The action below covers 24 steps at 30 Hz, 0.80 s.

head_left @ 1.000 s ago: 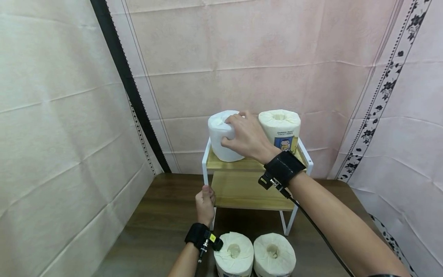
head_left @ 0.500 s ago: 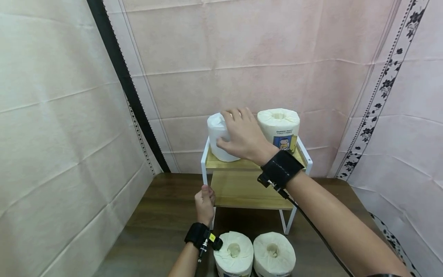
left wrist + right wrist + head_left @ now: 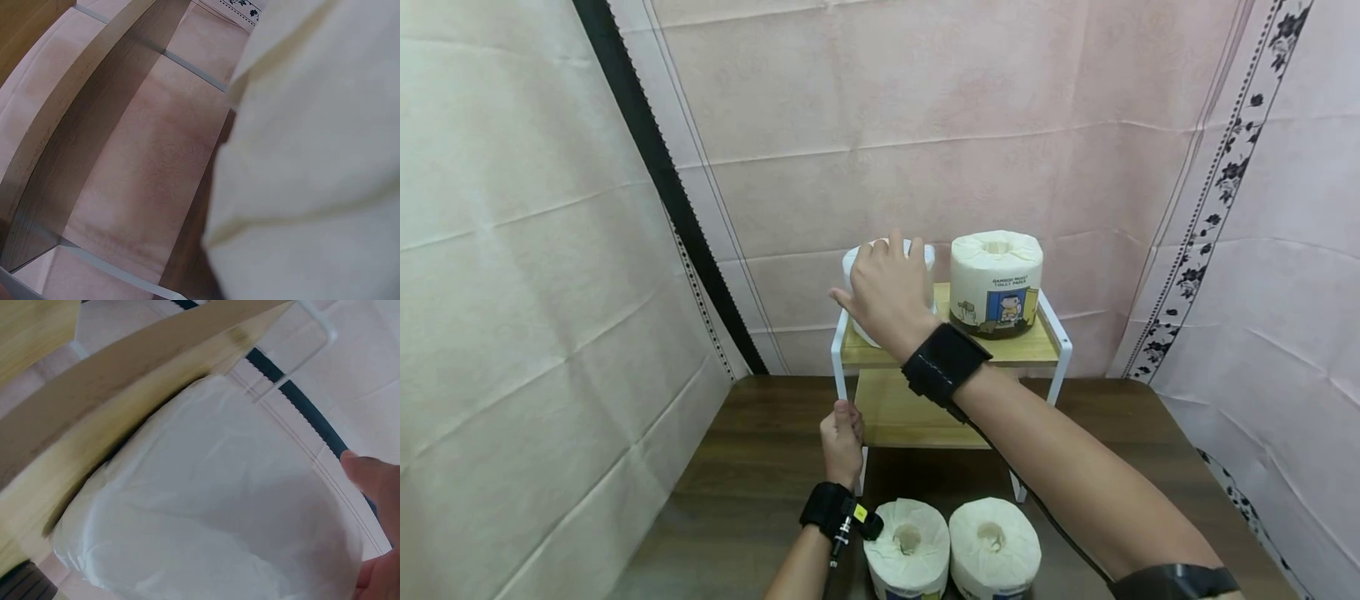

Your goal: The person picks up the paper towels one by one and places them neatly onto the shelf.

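A creased pale cloth backdrop (image 3: 1000,100) encloses the work area in front of me, beyond the far edge of the brown wood-grain table (image 3: 722,500). A two-tier shelf rack (image 3: 917,408), with white frame and light wooden boards, stands toward that far edge. Its upper board (image 3: 1000,354) carries two upright rolls: the plain white roll (image 3: 212,487) at the left end and the printed roll (image 3: 997,287) at the right end, with a gap between them. Two further cream-wrapped rolls stand upright, side by side, on the table in front of the rack: the near-left roll (image 3: 907,571) and the near-right roll (image 3: 995,567). The right hand (image 3: 887,287) is positioned over the plain white roll, back of the hand toward me, thumb extended wide past the board's left edge and apart from the roll; whether all fingertips make contact cannot be told. The left hand (image 3: 844,437) grips the rack's left upright (image 3: 839,382), thumb uppermost, fingers closed around the frame. A black right wrist strap (image 3: 946,362) and a black left wrist strap (image 3: 829,507) are fitted. A thin black cable (image 3: 1022,483) runs along the right forearm.
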Tool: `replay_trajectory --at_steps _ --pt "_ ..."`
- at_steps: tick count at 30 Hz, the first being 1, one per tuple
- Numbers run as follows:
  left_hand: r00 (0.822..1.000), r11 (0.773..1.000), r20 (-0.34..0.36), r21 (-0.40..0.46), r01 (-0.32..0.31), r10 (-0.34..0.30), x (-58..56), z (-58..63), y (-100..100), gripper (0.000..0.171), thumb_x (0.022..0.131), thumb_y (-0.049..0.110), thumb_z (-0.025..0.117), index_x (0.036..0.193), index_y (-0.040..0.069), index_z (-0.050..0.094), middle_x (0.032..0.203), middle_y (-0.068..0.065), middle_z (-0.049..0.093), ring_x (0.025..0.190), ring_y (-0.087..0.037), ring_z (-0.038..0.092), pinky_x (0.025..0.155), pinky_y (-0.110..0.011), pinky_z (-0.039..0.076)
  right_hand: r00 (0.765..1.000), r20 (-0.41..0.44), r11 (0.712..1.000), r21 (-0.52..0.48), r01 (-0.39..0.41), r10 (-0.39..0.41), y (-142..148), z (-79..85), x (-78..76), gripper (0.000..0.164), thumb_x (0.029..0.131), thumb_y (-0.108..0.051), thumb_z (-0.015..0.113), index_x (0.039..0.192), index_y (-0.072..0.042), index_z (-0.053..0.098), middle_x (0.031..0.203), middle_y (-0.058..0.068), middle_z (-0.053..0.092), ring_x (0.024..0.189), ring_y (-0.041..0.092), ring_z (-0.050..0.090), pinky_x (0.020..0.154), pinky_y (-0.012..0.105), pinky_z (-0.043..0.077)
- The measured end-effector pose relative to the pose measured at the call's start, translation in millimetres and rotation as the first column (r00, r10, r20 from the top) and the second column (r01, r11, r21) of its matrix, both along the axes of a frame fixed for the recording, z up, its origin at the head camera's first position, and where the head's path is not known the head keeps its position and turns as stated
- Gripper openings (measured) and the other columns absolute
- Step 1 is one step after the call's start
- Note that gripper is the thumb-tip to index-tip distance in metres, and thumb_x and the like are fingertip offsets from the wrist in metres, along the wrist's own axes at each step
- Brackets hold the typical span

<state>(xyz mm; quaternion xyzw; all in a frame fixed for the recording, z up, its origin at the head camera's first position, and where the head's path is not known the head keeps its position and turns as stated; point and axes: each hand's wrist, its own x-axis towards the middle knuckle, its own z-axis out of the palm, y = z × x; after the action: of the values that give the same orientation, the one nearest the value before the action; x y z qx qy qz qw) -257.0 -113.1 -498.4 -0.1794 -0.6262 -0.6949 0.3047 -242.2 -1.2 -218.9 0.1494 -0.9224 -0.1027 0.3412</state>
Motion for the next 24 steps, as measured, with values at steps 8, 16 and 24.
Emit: replay_trajectory --at_steps 8,16,24 --pt "1.0 1.0 -0.003 -0.007 -0.024 0.024 -0.1 -0.7 1 0.05 0.109 0.03 0.026 0.065 0.007 0.035 0.049 0.004 0.026 0.039 -0.01 0.02 0.036 -0.028 0.017 0.999 -0.023 0.999 0.021 0.045 -0.045 0 -3.9 -6.5 0.061 0.088 -0.071 0.049 0.075 -0.011 0.056 0.071 0.001 0.047 0.081 0.022 0.039 0.077 0.041 0.033" --pt "1.0 1.0 -0.005 0.006 -0.017 0.017 1.8 -1.1 -1 0.049 0.109 0.024 0.025 0.066 0.004 0.035 0.05 0.003 0.026 0.04 -0.01 0.021 0.037 -0.027 0.017 0.999 0.023 0.998 -0.051 -0.029 0.03 3 -5.8 -8.2 0.052 0.092 -0.062 0.05 0.07 -0.016 0.053 0.07 -0.001 0.047 0.084 0.022 0.037 0.077 0.042 0.029" --pt "1.0 1.0 0.009 0.01 -0.001 0.001 2.2 1.4 1 0.049 0.109 0.025 0.026 0.065 0.005 0.033 0.05 0.002 0.026 0.04 -0.01 0.022 0.038 -0.027 0.017 0.986 0.066 0.972 -0.195 -0.134 0.15 19 -3.0 -5.1 0.043 0.091 -0.055 0.054 0.088 -0.012 0.057 0.082 0.001 0.054 0.097 0.025 0.038 0.085 0.051 0.028"
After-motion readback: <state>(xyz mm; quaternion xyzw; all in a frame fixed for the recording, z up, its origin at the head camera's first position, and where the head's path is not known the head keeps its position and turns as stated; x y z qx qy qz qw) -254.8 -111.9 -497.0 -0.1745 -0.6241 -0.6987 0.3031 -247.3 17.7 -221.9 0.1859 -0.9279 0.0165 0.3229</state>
